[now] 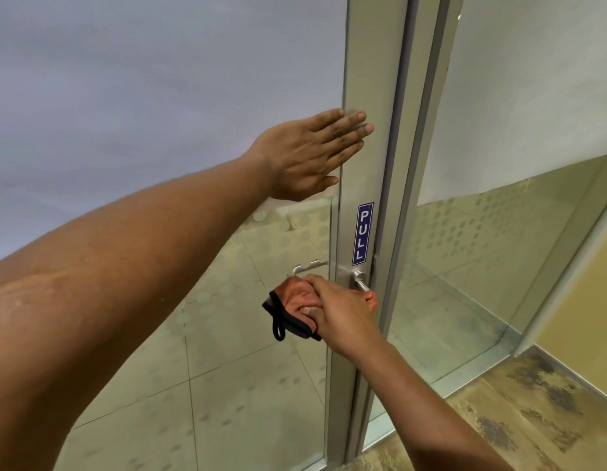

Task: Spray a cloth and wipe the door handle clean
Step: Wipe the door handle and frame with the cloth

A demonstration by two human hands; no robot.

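Note:
A silver lever door handle [360, 280] sticks out of the metal door stile [370, 164] just below a blue PULL sticker [362, 233]. My right hand [342, 317] grips an orange cloth with black trim [293, 309], bunched around the lever's outer end, which is hidden under cloth and fingers. A black loop of the cloth hangs down at the left. My left hand [312, 154] lies flat with straight fingers against the frosted glass and the stile's edge, well above the handle. No spray bottle is in view.
The glass door [159, 96] is frosted above and dotted lower down, with tiled floor [227, 385] seen through it. A fixed glass panel [499, 232] and its metal frame stand at the right. Patterned carpet [516, 413] covers the floor at the lower right.

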